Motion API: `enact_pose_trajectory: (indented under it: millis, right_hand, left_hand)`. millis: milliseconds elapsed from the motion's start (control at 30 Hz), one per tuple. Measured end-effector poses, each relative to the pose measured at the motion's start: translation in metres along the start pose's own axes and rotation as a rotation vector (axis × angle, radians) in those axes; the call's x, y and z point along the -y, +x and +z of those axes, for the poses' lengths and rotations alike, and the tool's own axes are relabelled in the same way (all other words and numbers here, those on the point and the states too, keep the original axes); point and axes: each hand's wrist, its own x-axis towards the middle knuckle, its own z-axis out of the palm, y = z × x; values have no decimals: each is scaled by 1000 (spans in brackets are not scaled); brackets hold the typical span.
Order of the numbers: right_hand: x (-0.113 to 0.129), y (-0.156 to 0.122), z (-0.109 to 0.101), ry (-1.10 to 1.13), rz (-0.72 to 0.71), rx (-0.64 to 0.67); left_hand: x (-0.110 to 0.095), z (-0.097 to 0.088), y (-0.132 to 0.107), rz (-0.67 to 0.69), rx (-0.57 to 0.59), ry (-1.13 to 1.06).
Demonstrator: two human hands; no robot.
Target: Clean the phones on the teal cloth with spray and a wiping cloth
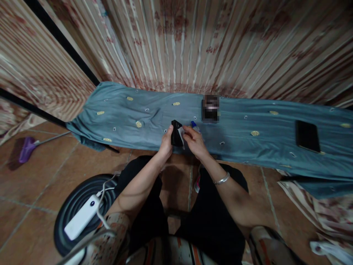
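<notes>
In the head view, my left hand (pixel 166 142) is closed around a small black case-like object (pixel 175 135), tilted up above the near edge of the cloth. My right hand (pixel 194 141) pinches a whitish cloth or paper piece (pixel 181 133) against the black object's right face. A bottle with a blue cap (pixel 194 124) lies on the cloth just behind my right fingers, and its lower part is hidden by them. Farther back sits a dark box-like item (pixel 210 115), its upper part blurred out.
A teal patterned cloth (pixel 237 143) covers the long narrow surface before me. A black phone or tablet (pixel 307 136) lies at its right. Pleated curtains (pixel 187 48) hang behind. On the tiled floor are a purple broom (pixel 27 149), a coiled dark hose (pixel 62 228) and a white power bank (pixel 81 218) with cables.
</notes>
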Motion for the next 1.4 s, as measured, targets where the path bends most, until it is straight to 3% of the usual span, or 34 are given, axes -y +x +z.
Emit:
enact_pose_trajectory:
  millis: [167, 467, 700, 933, 1200, 1400]
  right_hand:
    - [3, -4, 1, -16, -8, 53]
    - [10, -14, 4, 48, -13, 177]
    - [26, -25, -3, -343, -221, 172]
    - [35, -30, 0, -716, -424, 123]
    - [40, -32, 2, -803, -603, 108]
    - [44, -34, 7, -762, -591, 132]
  left_hand:
    - [-3, -1, 7, -13, -50, -46]
    - [-13, -1, 11, -79, -33, -151]
    - [-14, 0, 12, -219, -123, -279]
    - [-21, 8, 3, -220, -195, -250]
    - [-20, 17, -4, -256, -215, -177]
    - [-16, 15, -5, -203, -181, -175]
